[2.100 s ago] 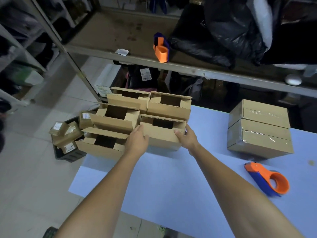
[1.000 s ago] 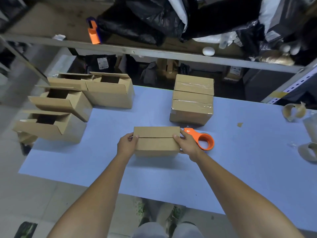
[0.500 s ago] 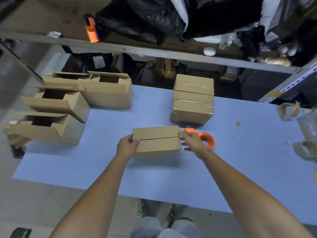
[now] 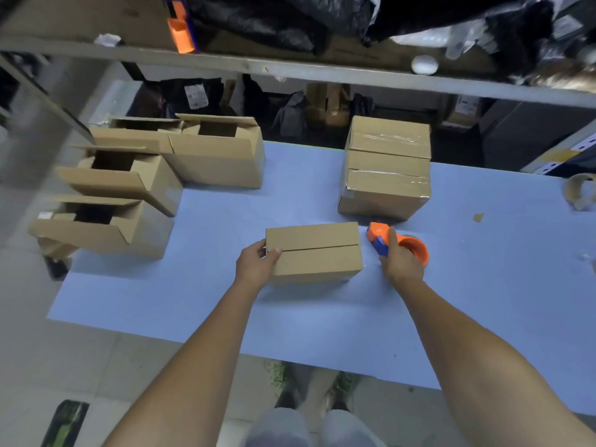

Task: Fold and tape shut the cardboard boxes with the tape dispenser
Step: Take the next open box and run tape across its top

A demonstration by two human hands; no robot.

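both arms outstretched, left hand (image 4: 256, 264) fingers curled, right hand (image 4: 401, 264) closed in a grip.

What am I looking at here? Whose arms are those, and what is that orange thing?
The camera sits on a person's head and looks down, so you see their own two arms reaching out over a blue table. There is no robot here, just bare hands. The left hand holds the end of a small cardboard box whose flaps are folded shut but not taped. The right hand grips an orange tape dispenser, a tool that sticks tape on boxes. Behind it stands a stack of boxes already taped. On the left wait open boxes. Above is a shelf with another dispenser and dark bags.
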